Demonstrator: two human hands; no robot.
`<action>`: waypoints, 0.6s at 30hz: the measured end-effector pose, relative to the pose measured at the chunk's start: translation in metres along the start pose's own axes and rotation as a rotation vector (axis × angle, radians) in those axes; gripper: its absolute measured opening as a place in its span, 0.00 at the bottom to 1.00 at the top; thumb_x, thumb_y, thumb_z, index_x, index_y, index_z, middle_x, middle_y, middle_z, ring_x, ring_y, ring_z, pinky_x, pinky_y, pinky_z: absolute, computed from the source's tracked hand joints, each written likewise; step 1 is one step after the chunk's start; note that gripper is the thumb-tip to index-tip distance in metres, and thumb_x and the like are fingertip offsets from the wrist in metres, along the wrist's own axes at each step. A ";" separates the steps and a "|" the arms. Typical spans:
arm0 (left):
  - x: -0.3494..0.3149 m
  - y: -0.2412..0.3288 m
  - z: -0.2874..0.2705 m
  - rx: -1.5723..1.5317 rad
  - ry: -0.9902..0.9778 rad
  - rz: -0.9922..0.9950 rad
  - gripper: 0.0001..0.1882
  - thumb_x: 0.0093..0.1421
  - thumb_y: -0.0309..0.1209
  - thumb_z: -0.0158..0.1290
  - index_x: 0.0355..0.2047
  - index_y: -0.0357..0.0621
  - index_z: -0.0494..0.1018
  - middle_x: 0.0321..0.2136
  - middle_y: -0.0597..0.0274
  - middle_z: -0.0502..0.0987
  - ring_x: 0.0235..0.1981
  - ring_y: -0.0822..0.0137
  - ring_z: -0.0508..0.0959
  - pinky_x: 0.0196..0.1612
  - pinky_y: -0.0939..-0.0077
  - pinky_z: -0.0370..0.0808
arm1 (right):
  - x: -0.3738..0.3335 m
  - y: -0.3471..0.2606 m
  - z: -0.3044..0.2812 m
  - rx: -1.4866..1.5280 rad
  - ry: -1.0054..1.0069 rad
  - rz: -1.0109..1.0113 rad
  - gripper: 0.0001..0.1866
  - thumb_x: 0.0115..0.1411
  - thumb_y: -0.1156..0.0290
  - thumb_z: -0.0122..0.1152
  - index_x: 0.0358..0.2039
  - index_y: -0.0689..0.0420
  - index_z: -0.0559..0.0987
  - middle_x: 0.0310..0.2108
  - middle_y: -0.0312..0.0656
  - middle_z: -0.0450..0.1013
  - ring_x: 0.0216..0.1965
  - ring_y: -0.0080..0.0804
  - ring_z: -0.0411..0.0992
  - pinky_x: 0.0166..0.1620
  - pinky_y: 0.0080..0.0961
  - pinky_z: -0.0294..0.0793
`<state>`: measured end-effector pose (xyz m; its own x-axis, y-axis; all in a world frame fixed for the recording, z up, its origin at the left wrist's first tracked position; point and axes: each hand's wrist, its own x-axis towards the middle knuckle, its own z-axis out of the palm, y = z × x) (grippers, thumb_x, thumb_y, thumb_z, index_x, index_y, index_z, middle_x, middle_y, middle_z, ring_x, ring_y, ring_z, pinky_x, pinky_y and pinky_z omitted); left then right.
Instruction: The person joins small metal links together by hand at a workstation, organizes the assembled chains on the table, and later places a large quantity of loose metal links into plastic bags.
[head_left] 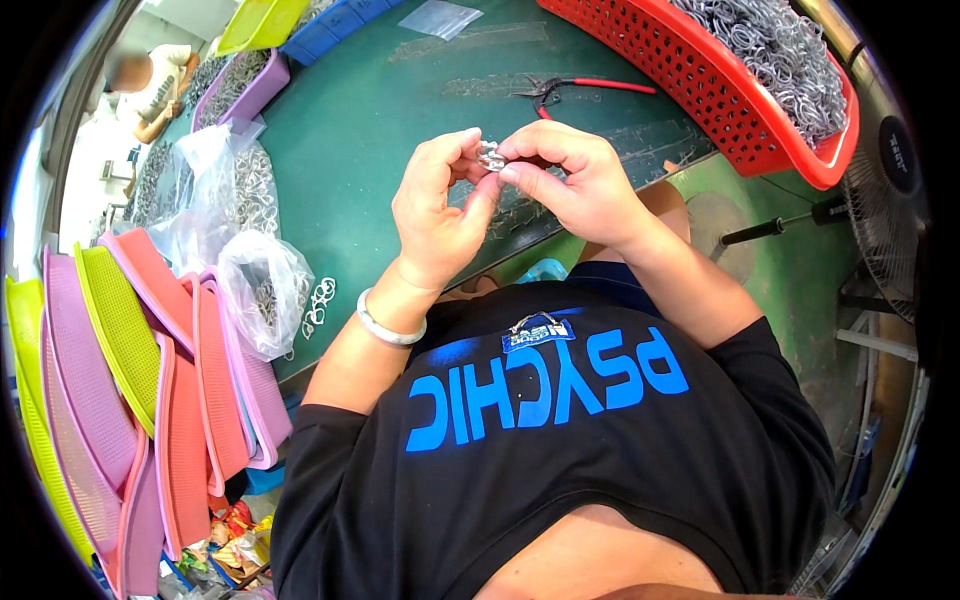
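Note:
Above the near edge of the green table [370,110], my two hands meet at a small cluster of silvery metal pieces [490,157]. My left hand [437,205], with a pale bangle on its wrist, pinches the cluster from the left. From the other side, the thumb and forefinger of my right hand [575,180] are closed on the same pieces. The exact kind of piece is too small to make out. Just beyond my right hand lies a pair of red-handled pliers [605,84], untouched.
A red basket [715,105] heaped with metal hooks [775,65] stands far right, near a fan [880,200]. Left are plastic bags [265,310], loose metal links [319,305] and stacked colored baskets [190,420]. Another person [150,90] is at the far left.

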<state>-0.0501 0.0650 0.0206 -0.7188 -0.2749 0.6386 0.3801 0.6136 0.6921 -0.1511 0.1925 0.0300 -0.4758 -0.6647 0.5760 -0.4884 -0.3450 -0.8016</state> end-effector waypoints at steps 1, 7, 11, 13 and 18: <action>0.000 -0.001 0.000 0.000 0.001 0.001 0.23 0.45 0.13 0.54 0.43 0.34 0.64 0.35 0.60 0.68 0.33 0.73 0.71 0.37 0.82 0.71 | 0.000 0.000 0.000 0.000 0.005 -0.002 0.07 0.49 0.80 0.56 0.31 0.64 0.75 0.27 0.40 0.71 0.26 0.23 0.68 0.29 0.17 0.67; 0.000 -0.001 0.000 -0.005 0.001 0.025 0.21 0.45 0.12 0.53 0.42 0.34 0.64 0.35 0.59 0.67 0.32 0.73 0.71 0.36 0.83 0.71 | -0.001 0.001 0.000 0.005 0.003 -0.002 0.07 0.49 0.80 0.56 0.31 0.64 0.75 0.27 0.41 0.71 0.27 0.23 0.68 0.31 0.17 0.67; 0.000 -0.007 0.001 0.045 0.091 0.059 0.19 0.40 0.15 0.55 0.36 0.37 0.69 0.30 0.58 0.70 0.23 0.73 0.72 0.27 0.82 0.71 | 0.000 0.005 0.004 -0.027 0.019 -0.035 0.06 0.49 0.80 0.56 0.30 0.63 0.75 0.27 0.42 0.71 0.27 0.24 0.69 0.30 0.18 0.67; 0.001 -0.005 -0.001 0.050 0.070 0.026 0.18 0.41 0.16 0.54 0.36 0.36 0.69 0.30 0.58 0.70 0.23 0.73 0.72 0.26 0.82 0.71 | 0.003 0.005 0.004 -0.030 -0.012 -0.052 0.06 0.49 0.80 0.56 0.30 0.63 0.75 0.27 0.42 0.71 0.27 0.25 0.69 0.30 0.18 0.67; 0.007 -0.006 -0.007 -0.329 0.055 -0.432 0.15 0.48 0.19 0.54 0.38 0.37 0.66 0.28 0.65 0.70 0.27 0.77 0.71 0.29 0.85 0.69 | 0.000 0.004 0.000 -0.048 -0.014 0.108 0.07 0.49 0.80 0.55 0.31 0.64 0.74 0.28 0.40 0.70 0.27 0.23 0.68 0.30 0.16 0.67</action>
<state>-0.0538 0.0541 0.0230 -0.8215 -0.4947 0.2837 0.2256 0.1749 0.9584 -0.1531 0.1911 0.0274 -0.5173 -0.7056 0.4843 -0.4696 -0.2391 -0.8499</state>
